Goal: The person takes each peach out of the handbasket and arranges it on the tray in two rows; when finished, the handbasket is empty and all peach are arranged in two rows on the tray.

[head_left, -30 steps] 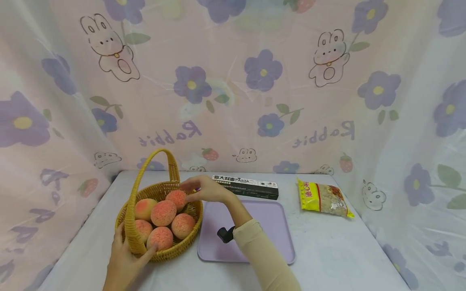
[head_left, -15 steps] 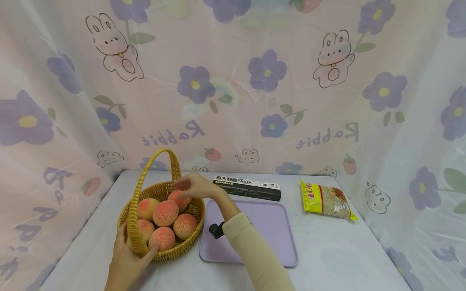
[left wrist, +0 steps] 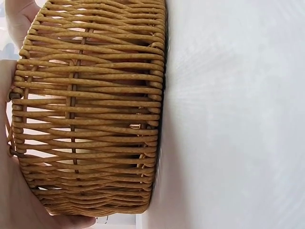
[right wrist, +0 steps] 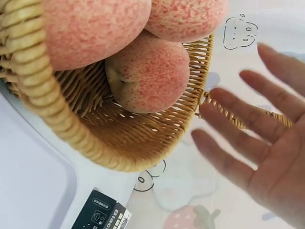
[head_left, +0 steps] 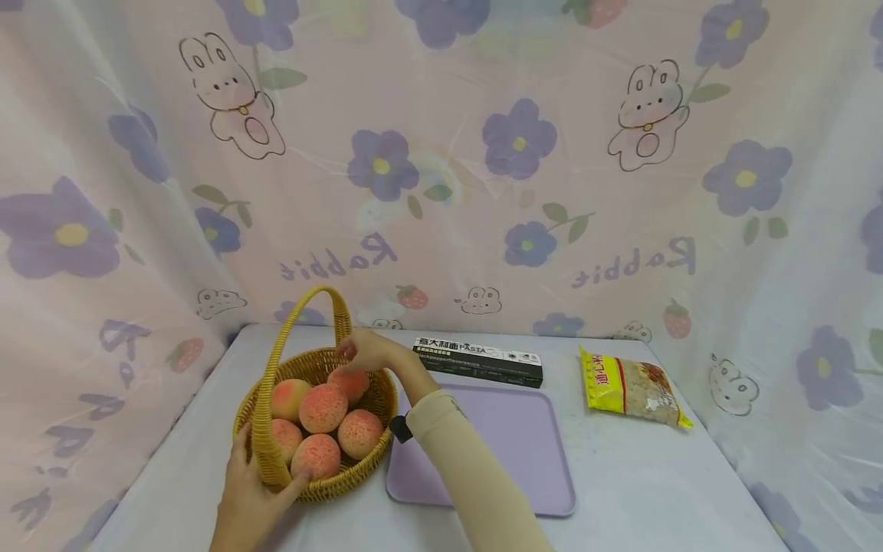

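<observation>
Head view: left hand (head_left: pixel 250 498) wrapped round the near wall of the round woven yellow wicker basket (head_left: pixel 359 479) on the table, apparently steadying it, right hand (head_left: pixel 366 350) spread open, holding nothing, above the rearmost pink speckled peach (head_left: pixel 350 382).

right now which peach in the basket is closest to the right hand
The pink-orange peach at the back of the woven yellow wicker basket, the rearmost one. The open right hand hovers directly above it; the other five peaches lie nearer the left hand.
</observation>
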`<state>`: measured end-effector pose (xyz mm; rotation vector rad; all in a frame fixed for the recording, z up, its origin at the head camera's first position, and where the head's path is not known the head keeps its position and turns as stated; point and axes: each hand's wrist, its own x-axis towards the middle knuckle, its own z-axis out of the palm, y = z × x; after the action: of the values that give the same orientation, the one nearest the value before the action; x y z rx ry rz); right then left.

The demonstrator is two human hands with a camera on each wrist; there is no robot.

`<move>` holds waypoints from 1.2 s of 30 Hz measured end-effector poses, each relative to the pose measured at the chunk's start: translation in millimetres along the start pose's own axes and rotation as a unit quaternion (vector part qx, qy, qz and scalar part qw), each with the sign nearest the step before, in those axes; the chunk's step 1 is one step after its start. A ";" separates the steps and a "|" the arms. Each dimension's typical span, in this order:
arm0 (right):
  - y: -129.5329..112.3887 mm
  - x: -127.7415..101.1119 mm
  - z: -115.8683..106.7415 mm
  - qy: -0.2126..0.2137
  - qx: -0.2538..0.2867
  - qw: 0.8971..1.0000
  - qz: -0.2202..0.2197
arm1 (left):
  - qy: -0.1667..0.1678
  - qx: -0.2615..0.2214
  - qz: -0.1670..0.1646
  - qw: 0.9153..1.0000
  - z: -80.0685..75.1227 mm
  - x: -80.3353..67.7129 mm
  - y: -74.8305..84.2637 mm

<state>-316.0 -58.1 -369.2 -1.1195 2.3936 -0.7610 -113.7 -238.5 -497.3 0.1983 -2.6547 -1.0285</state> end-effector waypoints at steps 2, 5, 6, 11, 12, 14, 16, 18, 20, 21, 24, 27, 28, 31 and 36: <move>1.0 0.1 1.3 -0.020 0.010 1.000 -0.006 | 0.004 0.005 0.002 1.000 0.8 -0.7 -0.4; 1.3 1.2 3.7 -0.061 0.036 0.997 -0.030 | 0.016 0.010 0.012 1.000 1.3 -1.4 -1.8; 0.8 2.1 4.6 -0.075 0.044 0.995 -0.039 | 0.021 0.009 0.016 1.000 1.2 -1.4 -2.1; -5.9 7.3 9.7 -0.104 0.045 0.992 -0.058 | 0.030 0.005 0.023 0.999 0.6 -1.8 -3.1; -7.5 8.4 10.8 -0.104 0.043 0.992 -0.057 | 0.030 0.005 0.024 0.999 0.7 -1.8 -3.2; -10.3 10.3 12.8 -0.102 0.033 0.993 -0.052 | 0.029 0.005 0.022 0.999 1.3 -1.9 -3.6; -12.5 12.2 15.0 -0.100 0.023 0.993 -0.049 | 0.026 0.005 0.020 0.999 1.9 -1.8 -3.7; -13.7 14.1 17.3 -0.100 0.015 0.994 -0.046 | 0.024 0.005 0.019 1.000 2.4 -1.6 -4.0; -14.0 16.4 19.8 -0.100 0.002 0.994 -0.042 | 0.020 0.005 0.016 1.000 2.7 -1.5 -4.0; -14.0 17.4 20.9 -0.100 -0.004 0.994 -0.041 | 0.019 0.004 0.015 1.000 2.9 -1.4 -4.1; -14.4 20.3 23.3 -0.101 -0.021 0.994 -0.031 | 0.018 0.000 0.014 1.000 3.7 -1.1 -4.0; -15.4 21.9 24.7 -0.106 -0.031 0.994 -0.018 | 0.020 -0.007 0.018 1.000 4.2 -0.7 -3.3; -16.0 22.3 25.2 -0.109 -0.036 0.993 -0.014 | 0.022 -0.008 0.021 1.000 4.2 -0.5 -2.8; -19.2 22.0 27.9 -0.118 -0.042 0.992 0.002 | 0.028 -0.008 0.028 0.999 4.2 -0.7 -2.1; -23.7 22.2 34.2 -0.136 -0.031 0.990 0.034 | 0.036 -0.008 0.036 0.999 4.6 -1.8 -1.6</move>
<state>-297.0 -98.8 -383.7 -1.0826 2.2241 -0.4799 -113.4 -236.3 -502.0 0.1327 -2.5681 -1.0011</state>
